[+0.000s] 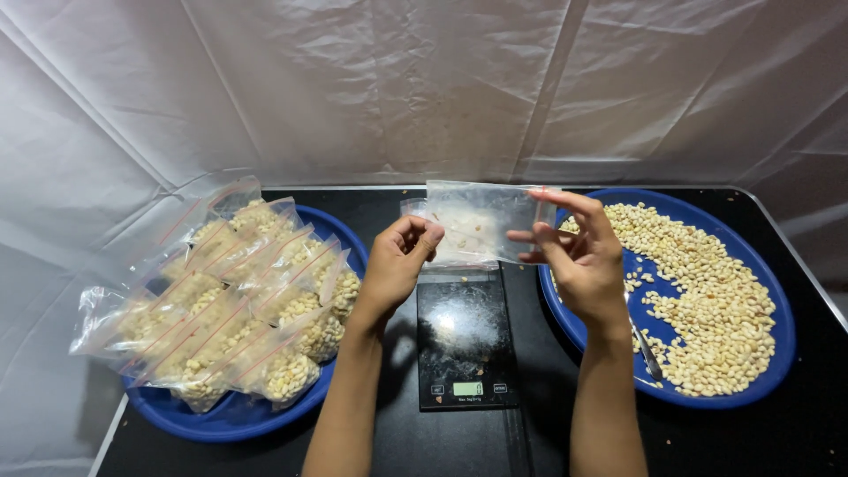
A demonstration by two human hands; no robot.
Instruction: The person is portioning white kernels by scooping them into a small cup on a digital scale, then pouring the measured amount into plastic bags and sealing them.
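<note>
Scale (466,340) between tray of filled bags (231,422) left, tray of kernels (777,353) right.

Makeshift packing station; white sheet backdrop (397,88); digital scale (465,340); filled bags (238,309).

The counter (777,442) is black, edged by a pale rim. Both trays, the left tray (221,424) and the right tray (760,265), are deep blue. The loose kernels (715,318) are cream to pale yellow. The filled bags (230,309) are clear with thin red seal stripes. The held bag (477,221) is clear and colourless. The scale (465,340) is glossy black with a greenish-grey display. The backdrop sheet (397,88) is white.
</note>
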